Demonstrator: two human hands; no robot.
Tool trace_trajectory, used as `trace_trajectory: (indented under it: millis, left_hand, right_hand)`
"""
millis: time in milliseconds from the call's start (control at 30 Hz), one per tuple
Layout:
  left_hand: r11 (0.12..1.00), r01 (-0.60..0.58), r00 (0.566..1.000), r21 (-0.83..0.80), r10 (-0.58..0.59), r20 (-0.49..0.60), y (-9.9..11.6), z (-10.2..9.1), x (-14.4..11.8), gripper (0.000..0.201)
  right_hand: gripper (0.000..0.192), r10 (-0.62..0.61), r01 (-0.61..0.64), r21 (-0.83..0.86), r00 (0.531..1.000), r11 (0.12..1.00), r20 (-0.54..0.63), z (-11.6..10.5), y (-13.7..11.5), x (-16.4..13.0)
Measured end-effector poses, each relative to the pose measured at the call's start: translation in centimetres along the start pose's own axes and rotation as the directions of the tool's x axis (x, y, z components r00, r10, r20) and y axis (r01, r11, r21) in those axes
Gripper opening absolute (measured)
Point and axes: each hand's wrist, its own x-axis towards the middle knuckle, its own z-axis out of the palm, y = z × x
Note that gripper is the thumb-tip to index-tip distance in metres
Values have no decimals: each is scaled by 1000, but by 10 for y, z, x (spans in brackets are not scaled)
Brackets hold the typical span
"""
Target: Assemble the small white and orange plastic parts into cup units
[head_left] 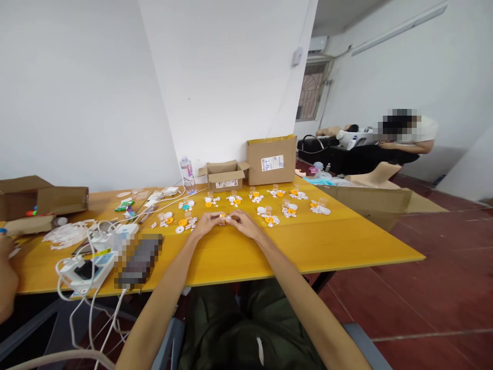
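Your two hands meet at the middle of the yellow table (239,257), forearms stretched out from the near edge. Your left hand (209,222) and right hand (243,224) are both curled, fingertips pinched together on a small white part (225,219) held between them just above the tabletop. The part is tiny in this view: pale, rounded, with a hint of orange at one side. Whether it is one piece or two being joined cannot be told.

The step in hand looks like fitting or pressing small pieces together at the fingertips. The next move would call for a steady, close pinch and fine alignment, since the piece is small enough to slip or be dropped among the others.

Beyond your hands lie rows of small white and orange pieces (265,211), set out in separate little clusters across the table, some with small clear cups. Behind them stand a small open cardboard box (225,176), a larger closed box (271,160) and a water bottle (188,176). To your left lies a tangle of white cables (82,234) and chargers.

At the far right of the room, well apart from the table, another person (404,136) sits at other work.
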Motion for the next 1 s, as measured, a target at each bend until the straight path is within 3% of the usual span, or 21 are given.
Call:
trace_trajectory:
  millis: [133, 267, 1000]
  left_hand:
    - [1000, -13, 1000, 5, 13, 11, 0, -1, -1, 33]
    - [1000, -11, 1000, 8, 11, 14, -1, -1, 0, 32]
    - [1000, 4, 1000, 8, -4, 2, -2, -1, 1, 33]
  right_hand:
    - [26, 36, -36, 23, 999, 999, 8, 2, 4, 0]
    - [18, 4, -4, 0, 1000, 1000, 7, 2, 5, 0]
    - [17, 11, -11, -4, 1000, 1000, 9, 0, -3, 0]
